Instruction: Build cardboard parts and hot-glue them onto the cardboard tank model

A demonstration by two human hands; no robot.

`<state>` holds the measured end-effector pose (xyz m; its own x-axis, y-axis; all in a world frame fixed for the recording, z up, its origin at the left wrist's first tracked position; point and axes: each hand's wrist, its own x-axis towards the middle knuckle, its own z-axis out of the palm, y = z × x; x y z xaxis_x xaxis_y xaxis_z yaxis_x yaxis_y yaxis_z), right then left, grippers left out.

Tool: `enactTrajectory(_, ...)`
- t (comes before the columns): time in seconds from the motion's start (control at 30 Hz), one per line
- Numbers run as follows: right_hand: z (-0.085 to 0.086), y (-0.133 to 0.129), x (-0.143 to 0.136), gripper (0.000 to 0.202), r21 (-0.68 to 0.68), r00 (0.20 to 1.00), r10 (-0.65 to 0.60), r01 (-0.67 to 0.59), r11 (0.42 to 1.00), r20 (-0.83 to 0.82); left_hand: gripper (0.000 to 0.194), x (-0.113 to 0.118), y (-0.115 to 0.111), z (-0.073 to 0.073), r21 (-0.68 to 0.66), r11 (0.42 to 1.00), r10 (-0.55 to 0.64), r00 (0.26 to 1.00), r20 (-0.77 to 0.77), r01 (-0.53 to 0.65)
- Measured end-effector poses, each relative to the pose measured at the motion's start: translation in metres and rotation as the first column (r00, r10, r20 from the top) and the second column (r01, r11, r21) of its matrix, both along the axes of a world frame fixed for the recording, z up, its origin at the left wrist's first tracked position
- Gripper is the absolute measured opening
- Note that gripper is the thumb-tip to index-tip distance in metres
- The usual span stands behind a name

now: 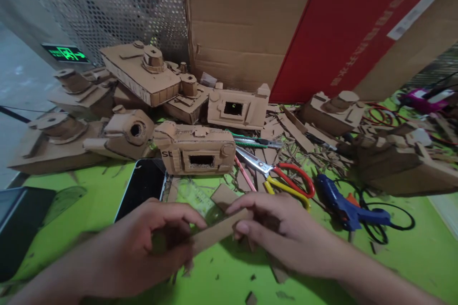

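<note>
Between my hands is a short, narrow cardboard strip (216, 236), tilted up to the right. My left hand (143, 243) pinches its lower left end between thumb and fingers. At the strip's right end, my right hand (282, 228) grips it with thumb and index finger. Another cardboard piece (224, 196) lies on the green table (200, 281) just behind the strip. Beyond my hands sits a cardboard camera model (198, 159) with a rectangular opening. Scissors (286, 176) with one red and one yellow handle lie beside it, near a green utility knife (254, 140).
A blue glue gun (347, 205) with a black cord lies at right. A phone (141, 186) rests at left, near a dark box (25, 228). Several cardboard models, including a large one (143, 69), stand behind. Cardboard scraps (300, 133) cover the back right. A red panel (343, 24) stands behind.
</note>
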<state>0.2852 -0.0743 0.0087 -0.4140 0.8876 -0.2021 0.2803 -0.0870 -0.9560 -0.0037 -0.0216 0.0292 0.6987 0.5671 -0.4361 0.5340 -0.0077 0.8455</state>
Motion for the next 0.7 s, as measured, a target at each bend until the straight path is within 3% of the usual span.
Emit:
enactTrajectory(0.07, -0.001, 0.001, -0.002, 0.026, -0.203, 0.987, -0.109, 0.084, 0.976, -0.120, 0.012, 0.007, 0.002, -0.003, 0.058, 0.998, 0.023, 1.000, 0.016, -0.023)
enactTrajectory(0.17, -0.002, 0.004, -0.006, 0.040, -0.333, 0.957, -0.193, 0.114, 0.936, -0.217, 0.013, 0.014, 0.000, -0.008, 0.037, 0.995, 0.094, 0.995, 0.024, -0.095)
enactTrajectory(0.33, -0.004, 0.001, -0.010, 0.045, -0.332, 0.964, -0.103, 0.017, 0.943, -0.244, 0.030, 0.020, -0.009, -0.017, -0.188, 0.975, 0.134, 0.990, 0.048, -0.123)
enactTrajectory(0.43, -0.003, -0.003, -0.008, 0.040, -0.240, 0.971, -0.033, -0.026, 0.970, -0.239, 0.032, 0.023, -0.012, -0.017, -0.236, 0.963, 0.158, 0.983, 0.088, -0.134)
enactTrajectory(0.53, 0.000, -0.004, -0.002, 0.032, -0.175, 0.971, 0.071, -0.112, 0.978, -0.230, 0.029, 0.022, -0.015, -0.014, -0.144, 0.987, 0.095, 0.986, 0.140, -0.074)
enactTrajectory(0.6, 0.001, -0.004, 0.000, 0.031, -0.190, 0.943, 0.140, -0.203, 0.961, -0.302, 0.021, 0.019, -0.019, -0.013, -0.011, 1.000, 0.030, 0.983, 0.183, -0.029)
enactTrajectory(0.7, 0.000, -0.004, 0.000, 0.029, -0.155, 0.920, 0.194, -0.258, 0.954, -0.339, 0.011, 0.015, -0.026, -0.015, 0.234, 0.967, 0.039, 0.971, 0.235, -0.095)
